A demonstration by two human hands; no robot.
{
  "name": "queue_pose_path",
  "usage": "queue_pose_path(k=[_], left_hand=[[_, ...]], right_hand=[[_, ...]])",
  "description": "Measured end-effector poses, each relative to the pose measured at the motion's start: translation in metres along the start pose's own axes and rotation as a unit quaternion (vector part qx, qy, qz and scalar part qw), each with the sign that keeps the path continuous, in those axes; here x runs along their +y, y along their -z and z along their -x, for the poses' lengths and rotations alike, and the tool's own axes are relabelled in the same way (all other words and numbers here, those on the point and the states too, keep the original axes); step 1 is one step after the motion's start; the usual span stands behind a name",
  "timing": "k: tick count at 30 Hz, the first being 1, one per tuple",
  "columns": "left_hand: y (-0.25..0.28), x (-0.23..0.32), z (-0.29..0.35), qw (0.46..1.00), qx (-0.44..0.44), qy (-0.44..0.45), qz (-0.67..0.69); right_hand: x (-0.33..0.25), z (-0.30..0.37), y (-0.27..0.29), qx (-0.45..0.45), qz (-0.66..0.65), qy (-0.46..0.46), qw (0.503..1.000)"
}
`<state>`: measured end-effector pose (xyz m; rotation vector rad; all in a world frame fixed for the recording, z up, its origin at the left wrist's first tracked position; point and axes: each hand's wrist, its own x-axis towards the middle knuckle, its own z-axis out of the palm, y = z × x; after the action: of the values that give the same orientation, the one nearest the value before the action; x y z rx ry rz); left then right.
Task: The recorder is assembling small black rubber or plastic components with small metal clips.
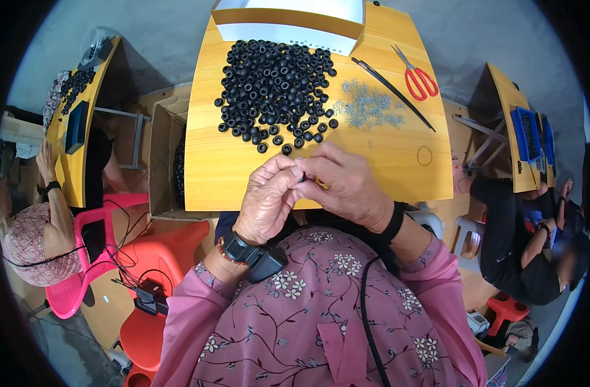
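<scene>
Fine fingertip work in hand, it seems: left hand (266, 200) and right hand (348, 187) meet at the near edge of the yellow wood-grain desk (208, 174), thumbs and fingertips pinching a small, dark, rounded piece (302, 177) btwn them, mostly covered, so can't tell its exact shape or which hand bears more of it. Next move calls for a steady pinch and small, careful finger adjustments, I'd say.

Pose-wise: left forearm comes up from 7 o'clock, right from 5, wrists bent inward, fingers curled, backs of both mostly up.

From there, loose pile of matte-black, round, holed beads (275, 90) at 11–12 o'clock; white card box w/ brown rim (275, 32) beyond, approx 12. Scattered clear-grey tiny bits (371, 106) btwn 1 & 2, thin black rod (395, 95) just beside; red-handled metal scissors (412, 68) nearer 2.
</scene>
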<state>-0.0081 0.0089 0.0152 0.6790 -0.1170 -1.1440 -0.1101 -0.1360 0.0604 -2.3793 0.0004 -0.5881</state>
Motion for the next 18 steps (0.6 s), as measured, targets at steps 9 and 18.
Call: queue_pose_path(k=[9, 18], left_hand=[[-0.005, 0.0, -0.001, 0.999, 0.004, -0.035, -0.007], [-0.011, 0.008, 0.004, 0.999, 0.026, -0.003, -0.045]], right_hand=[[0.002, 0.001, -0.006, 0.017, -0.032, -0.031, 0.999], [-0.001, -0.001, 0.004, -0.023, 0.035, -0.009, 0.999]])
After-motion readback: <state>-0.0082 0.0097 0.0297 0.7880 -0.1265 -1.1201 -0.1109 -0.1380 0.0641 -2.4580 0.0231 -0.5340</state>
